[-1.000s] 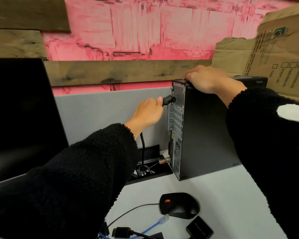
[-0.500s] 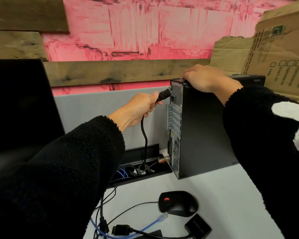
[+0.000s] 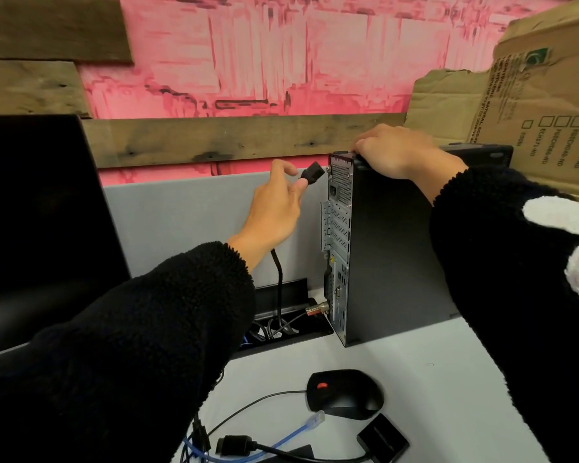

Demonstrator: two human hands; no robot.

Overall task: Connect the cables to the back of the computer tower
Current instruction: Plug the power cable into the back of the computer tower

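A black computer tower stands upright on the white desk, its perforated metal back panel facing left. My right hand grips the tower's top rear edge. My left hand pinches a black power plug, held just left of the panel's upper part and apart from it. The power socket is uncovered. The plug's black cable hangs down into the desk's cable slot. A metal-tipped connector sits at the panel's bottom.
A dark monitor stands at left. On the desk in front lie a black mouse, a blue network cable, a black plug and a small black box. Cardboard leans at the back right. A grey divider runs behind.
The power plug was against the back panel's socket a second ago. My left hand has since drawn it up and to the left, away from the panel, and shifted to a fingertip pinch.
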